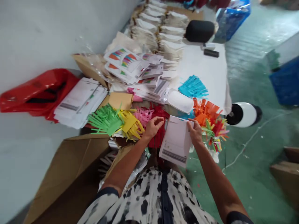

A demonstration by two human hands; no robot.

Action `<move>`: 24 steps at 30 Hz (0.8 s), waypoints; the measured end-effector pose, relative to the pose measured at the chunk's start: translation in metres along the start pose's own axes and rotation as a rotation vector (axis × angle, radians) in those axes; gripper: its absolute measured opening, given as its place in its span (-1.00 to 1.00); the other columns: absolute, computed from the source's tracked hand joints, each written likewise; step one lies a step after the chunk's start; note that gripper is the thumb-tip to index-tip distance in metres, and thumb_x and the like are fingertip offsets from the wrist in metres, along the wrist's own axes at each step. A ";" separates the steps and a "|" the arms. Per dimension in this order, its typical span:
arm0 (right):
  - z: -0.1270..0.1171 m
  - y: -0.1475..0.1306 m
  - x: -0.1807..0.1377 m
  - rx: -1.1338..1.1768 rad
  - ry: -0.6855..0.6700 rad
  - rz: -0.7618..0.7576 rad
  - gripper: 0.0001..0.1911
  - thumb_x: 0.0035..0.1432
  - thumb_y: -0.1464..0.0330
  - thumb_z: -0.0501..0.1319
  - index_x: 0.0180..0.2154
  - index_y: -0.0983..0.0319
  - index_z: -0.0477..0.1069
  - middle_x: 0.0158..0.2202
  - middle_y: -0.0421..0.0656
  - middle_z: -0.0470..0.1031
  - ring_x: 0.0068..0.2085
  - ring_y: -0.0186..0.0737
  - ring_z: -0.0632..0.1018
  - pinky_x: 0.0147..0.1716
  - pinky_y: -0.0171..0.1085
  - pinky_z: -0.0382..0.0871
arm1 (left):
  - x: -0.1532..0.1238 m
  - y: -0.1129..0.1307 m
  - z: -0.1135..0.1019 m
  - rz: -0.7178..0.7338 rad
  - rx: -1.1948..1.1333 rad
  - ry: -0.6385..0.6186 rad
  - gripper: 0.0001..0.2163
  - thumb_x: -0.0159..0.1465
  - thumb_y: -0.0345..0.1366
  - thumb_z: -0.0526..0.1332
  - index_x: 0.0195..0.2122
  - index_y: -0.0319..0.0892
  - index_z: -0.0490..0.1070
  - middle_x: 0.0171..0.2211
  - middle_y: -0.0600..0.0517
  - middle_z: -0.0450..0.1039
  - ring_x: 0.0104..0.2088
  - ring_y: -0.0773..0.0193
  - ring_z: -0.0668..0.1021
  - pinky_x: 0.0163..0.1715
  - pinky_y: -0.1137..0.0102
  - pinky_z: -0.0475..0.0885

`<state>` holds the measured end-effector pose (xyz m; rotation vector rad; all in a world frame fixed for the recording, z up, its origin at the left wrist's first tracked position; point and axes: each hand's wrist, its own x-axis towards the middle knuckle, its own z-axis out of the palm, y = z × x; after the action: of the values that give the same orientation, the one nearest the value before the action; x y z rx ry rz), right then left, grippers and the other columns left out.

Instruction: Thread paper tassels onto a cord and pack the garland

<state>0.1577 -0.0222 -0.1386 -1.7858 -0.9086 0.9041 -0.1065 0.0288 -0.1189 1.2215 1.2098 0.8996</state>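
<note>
White packet point(175, 144) was pinched at its upper right edge by the right hand point(195, 132), thumb laid over the near face. The body of the packet was hung to the left of that grip and down toward the shirt point(149, 199); barcode end was pointed at the wearer, blue-slotted end away.

Left hand point(154, 127) was held just left of the packet's top, apart from it, fingertips drawn close to the thumb; whether anything was pinched there cannot be told.

Red fringe point(157, 141) was set between left hand and packet, partly covered. Left of the left hand, pink fringe point(143, 115), yellow fringe point(131, 124) and green fringe point(105, 119) were lined up in that order. Right of the right grip, orange fringe point(206, 112) and a multicoloured bundle point(216, 133) were placed.

Beyond both hands: white dish point(179, 101), then blue fringe point(192, 87). Printed packets point(127, 63) were heaped beyond and left of the left hand; a packet stack point(78, 101) was laid farther left, near a red bag point(44, 91).
</note>
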 end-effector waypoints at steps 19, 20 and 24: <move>0.034 -0.024 0.009 -0.454 -0.089 -0.679 -0.70 0.38 0.35 0.16 0.08 0.14 0.53 0.19 0.04 0.48 0.22 0.06 0.51 0.22 0.13 0.41 | 0.128 -0.020 -0.156 -0.111 1.342 0.567 -0.66 0.37 -0.24 0.21 0.10 -0.29 0.50 0.10 -0.35 0.50 0.16 -0.24 0.43 0.10 0.01 0.29; 0.037 -0.024 0.006 -0.432 -0.110 -0.668 -0.71 0.38 0.36 0.16 0.06 0.13 0.55 0.16 0.03 0.51 0.20 0.06 0.53 0.21 0.12 0.42 | 0.133 -0.016 -0.159 -0.122 1.331 0.581 -0.71 0.40 -0.28 0.15 0.04 -0.28 0.53 0.06 -0.34 0.53 0.13 -0.22 0.46 0.08 0.02 0.29; 0.052 -0.038 -0.007 -0.218 -0.260 -0.485 -0.77 0.40 0.28 0.19 -0.02 0.12 0.58 -0.03 -0.04 0.64 0.01 -0.01 0.63 0.08 0.03 0.51 | 0.118 0.004 -0.150 0.118 1.197 0.717 -0.70 0.47 -0.28 0.07 -0.02 -0.18 0.61 0.01 -0.25 0.59 0.06 -0.10 0.53 0.08 0.07 0.30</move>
<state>0.1018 0.0041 -0.1188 -1.5347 -1.5773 0.7475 -0.2315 0.1725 -0.1261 1.9730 2.4647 0.6839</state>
